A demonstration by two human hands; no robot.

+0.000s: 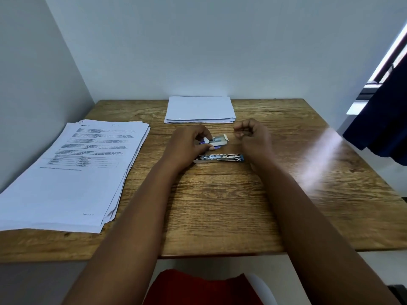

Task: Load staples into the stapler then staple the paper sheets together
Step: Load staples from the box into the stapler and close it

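Observation:
A small white and blue staple box lies open on the wooden table, and my left hand grips its left end. Just in front of it lies the stapler, opened flat, its metal staple channel facing up and a blue end at the right. My right hand hovers to the right of the box with its fingertips pinched together; whether it holds staples is too small to tell. A thick stack of printed sheets lies at the left. A smaller stack of blank sheets lies at the back centre.
Grey walls close the table in at the back and left. A dark blue cloth hangs over the table's right rear corner below a window. Bare wood spans the front and right of the table. Red clothing shows below the front edge.

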